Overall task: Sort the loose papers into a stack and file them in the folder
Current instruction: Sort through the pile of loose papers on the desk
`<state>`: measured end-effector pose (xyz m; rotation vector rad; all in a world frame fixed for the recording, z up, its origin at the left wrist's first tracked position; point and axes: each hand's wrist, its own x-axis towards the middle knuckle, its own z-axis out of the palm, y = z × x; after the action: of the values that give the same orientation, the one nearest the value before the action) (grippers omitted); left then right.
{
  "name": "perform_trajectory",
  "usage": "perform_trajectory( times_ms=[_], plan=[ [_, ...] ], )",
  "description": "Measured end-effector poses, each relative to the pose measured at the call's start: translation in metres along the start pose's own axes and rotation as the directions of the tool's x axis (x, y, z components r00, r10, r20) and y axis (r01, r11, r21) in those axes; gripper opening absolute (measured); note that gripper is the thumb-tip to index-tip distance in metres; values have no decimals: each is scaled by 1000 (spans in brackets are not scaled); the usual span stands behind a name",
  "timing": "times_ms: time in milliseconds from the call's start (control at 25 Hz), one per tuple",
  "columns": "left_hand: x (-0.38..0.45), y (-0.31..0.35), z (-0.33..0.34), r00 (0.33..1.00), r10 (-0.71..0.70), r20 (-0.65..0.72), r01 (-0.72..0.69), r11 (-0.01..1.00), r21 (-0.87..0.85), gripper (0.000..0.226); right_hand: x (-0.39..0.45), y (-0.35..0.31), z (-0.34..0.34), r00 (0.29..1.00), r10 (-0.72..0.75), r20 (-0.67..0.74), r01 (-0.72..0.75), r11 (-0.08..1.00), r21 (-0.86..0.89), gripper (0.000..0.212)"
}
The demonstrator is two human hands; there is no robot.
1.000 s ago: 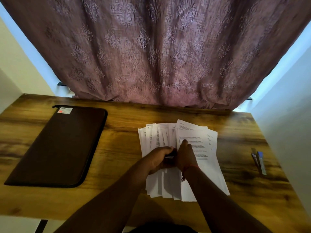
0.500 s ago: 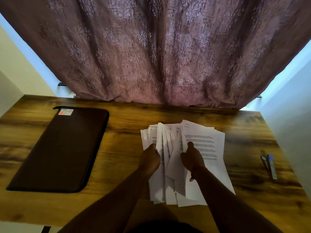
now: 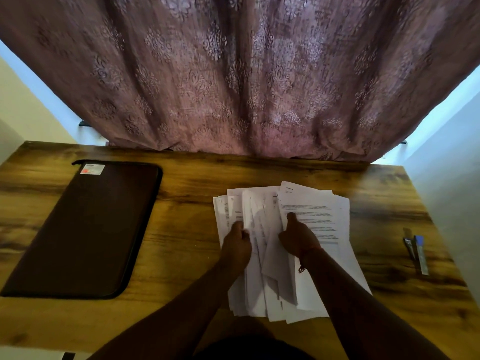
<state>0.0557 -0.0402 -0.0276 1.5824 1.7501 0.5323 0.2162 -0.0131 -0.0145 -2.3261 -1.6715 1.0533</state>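
Two hands are counted on the desk, a left hand (image 3: 237, 245) and a right hand (image 3: 298, 239). One dark zipped folder (image 3: 83, 229) is seen, with one sticker (image 3: 92, 169) on it. One fanned pile of loose papers (image 3: 317, 216) is spread out; the sheets overlap too much to be counted. Two slim objects (image 3: 415, 252) are noted at the right edge, their kind not made out. One wooden desk (image 3: 187, 203) and one patterned curtain (image 3: 233, 74) are tallied.

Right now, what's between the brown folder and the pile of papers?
Only bare wooden table lies between the folder and the papers, in the head view.
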Motion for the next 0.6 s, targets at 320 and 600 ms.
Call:
perform_trajectory(
  times_ms=[320, 600],
  plan=[
    [9, -17, -5, 998, 57, -23, -44, 918, 393, 37, 4, 5, 2, 1000, 7, -18, -6, 998, 56, 63],
    [11, -15, -3, 998, 14, -68, 6, 956, 294, 40, 11, 9, 0, 1000, 11, 7, -12, 998, 64, 62]
  ],
)
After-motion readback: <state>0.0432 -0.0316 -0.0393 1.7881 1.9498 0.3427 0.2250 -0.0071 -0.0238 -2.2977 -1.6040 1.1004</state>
